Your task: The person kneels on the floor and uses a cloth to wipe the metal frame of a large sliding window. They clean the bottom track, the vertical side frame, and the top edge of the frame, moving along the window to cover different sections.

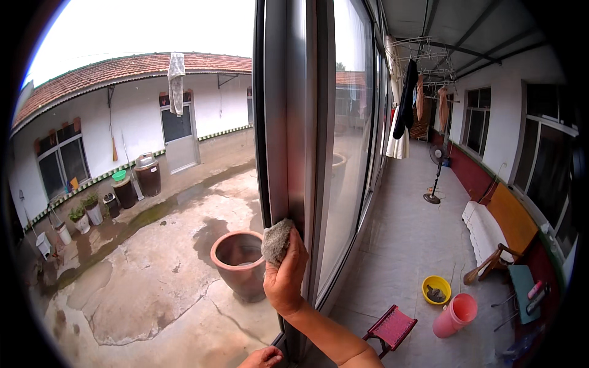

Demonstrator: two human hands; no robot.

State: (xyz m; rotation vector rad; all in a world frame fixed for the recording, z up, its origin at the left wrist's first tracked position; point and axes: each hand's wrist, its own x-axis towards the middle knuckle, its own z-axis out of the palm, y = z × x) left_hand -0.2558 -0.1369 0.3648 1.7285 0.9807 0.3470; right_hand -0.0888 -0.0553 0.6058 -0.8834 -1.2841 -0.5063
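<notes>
A crumpled grey cloth [277,240] presses against the smooth metal window frame [288,122], clutched in the right hand [286,276]. The left hand [262,357] rests low at the frame's base, its grip hidden. Beyond the glass stands a round clay pot [236,264].

Right hand [285,276] presses grey cloth [275,241] against window frame [288,122] (left hand [262,357] low, at frame base).
</notes>
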